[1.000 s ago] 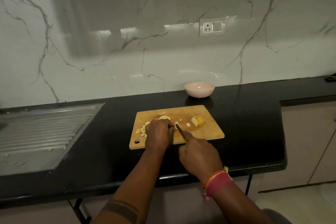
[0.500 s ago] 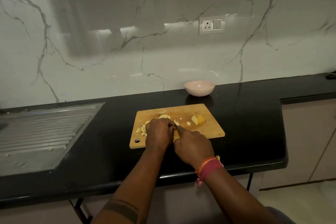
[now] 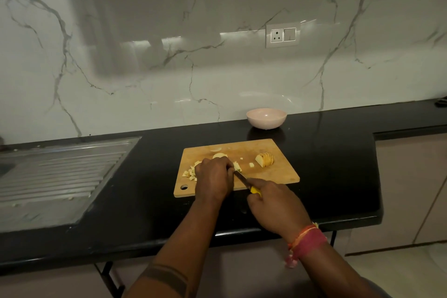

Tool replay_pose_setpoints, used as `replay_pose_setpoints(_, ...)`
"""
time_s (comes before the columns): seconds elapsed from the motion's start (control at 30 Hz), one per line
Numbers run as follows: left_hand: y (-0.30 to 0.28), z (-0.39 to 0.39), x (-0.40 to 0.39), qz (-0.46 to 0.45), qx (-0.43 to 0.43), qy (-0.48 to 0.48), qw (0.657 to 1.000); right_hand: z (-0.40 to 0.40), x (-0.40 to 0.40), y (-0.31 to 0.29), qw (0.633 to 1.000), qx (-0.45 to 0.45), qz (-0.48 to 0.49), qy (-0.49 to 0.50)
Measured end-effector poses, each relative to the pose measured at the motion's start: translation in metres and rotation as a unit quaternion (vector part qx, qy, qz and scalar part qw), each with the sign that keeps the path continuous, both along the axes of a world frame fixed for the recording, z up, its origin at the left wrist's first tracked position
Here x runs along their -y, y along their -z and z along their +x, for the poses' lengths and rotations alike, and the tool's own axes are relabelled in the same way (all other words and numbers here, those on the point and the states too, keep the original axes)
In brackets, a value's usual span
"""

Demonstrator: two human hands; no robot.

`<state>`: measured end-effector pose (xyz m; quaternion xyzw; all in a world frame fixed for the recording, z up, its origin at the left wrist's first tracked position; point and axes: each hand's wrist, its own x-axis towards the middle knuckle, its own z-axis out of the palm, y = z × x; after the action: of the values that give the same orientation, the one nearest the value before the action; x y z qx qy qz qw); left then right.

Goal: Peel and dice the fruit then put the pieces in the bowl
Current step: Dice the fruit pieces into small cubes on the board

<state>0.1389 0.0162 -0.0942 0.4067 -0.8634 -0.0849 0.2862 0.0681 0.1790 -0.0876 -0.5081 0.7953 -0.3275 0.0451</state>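
Note:
A wooden cutting board [image 3: 278,174] lies on the black counter. My left hand [image 3: 214,180] curls over pale fruit pieces [image 3: 237,166] at the board's middle, holding them down. My right hand [image 3: 275,205] grips a yellow-handled knife [image 3: 244,180] whose blade points up-left, its tip at the fruit under my left fingers. Diced cubes [image 3: 189,173] are piled left of my left hand. A sliced fruit wedge [image 3: 264,159] sits on the board's right part, with a small cube [image 3: 251,165] beside it. A pink bowl [image 3: 266,118] stands behind the board.
A steel sink drainboard [image 3: 55,176] fills the counter's left side. A marble wall with a socket [image 3: 282,35] rises behind. The counter's front edge [image 3: 242,233] runs under my forearms. A thin peel scrap [image 3: 215,149] lies near the board's far edge.
My right hand has drawn back toward me and to the right, exposing the blade and yellow handle. My left hand stays on the fruit.

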Motion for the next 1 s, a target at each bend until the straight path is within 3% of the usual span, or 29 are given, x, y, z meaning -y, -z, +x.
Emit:
replay_pose_setpoints(0.17,0.002,0.003,-0.005,0.0,-0.016,0.019,1.0,-0.015,-0.004,-0.002,0.997,0.065,-0.037,0.008)
replay_pose_setpoints(0.33,0.004,-0.002,-0.003,-0.051,0.066,0.031,0.996,-0.027,-0.001,-0.005,0.993,0.09,-0.054,0.051)
replay_pose_setpoints(0.63,0.002,0.0,-0.003,-0.009,0.004,0.039,0.999,-0.021,0.015,-0.005,0.998,0.023,0.001,0.061)
replay_pose_setpoints(1.0,0.0,-0.001,0.0,-0.055,0.094,0.017,0.994,-0.018,0.029,-0.001,0.998,-0.029,0.032,0.042)
